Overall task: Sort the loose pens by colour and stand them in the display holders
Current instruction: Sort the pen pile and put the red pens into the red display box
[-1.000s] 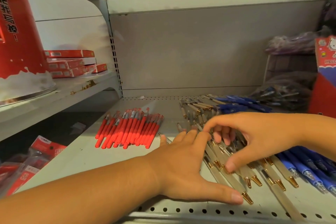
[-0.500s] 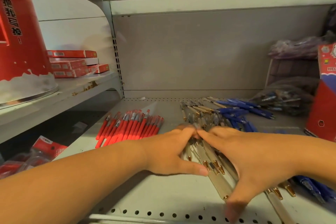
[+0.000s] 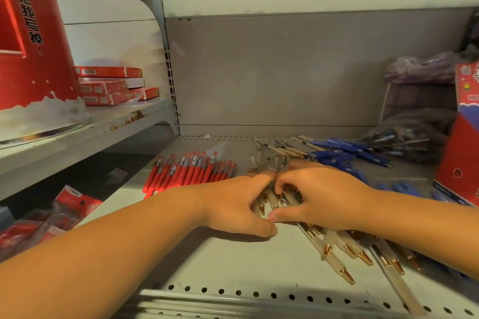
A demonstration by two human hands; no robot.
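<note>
The clear plastic pens with gold tips (image 3: 337, 264) are partly covered by the left hand (image 3: 233, 204) and the right hand (image 3: 321, 197); the red cardboard box (image 3: 461, 158) is cut by the right edge.

Left hand (image 3: 233, 206), right hand (image 3: 321, 197) grip white pens (image 3: 336, 263); red pens (image 3: 191, 173) near.

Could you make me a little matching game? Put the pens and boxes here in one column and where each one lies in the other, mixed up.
Things:
1. red pens
2. blue pens
3. clear gold-tipped pens
4. red boxes

Places:
A. stacked on the higher shelf at the left
B. gathered between the left hand and the right hand
C. farthest right, past the right hand
D. in a row to the left of the left hand

Pairs: 1-D, 2-C, 3-B, 4-A
</note>
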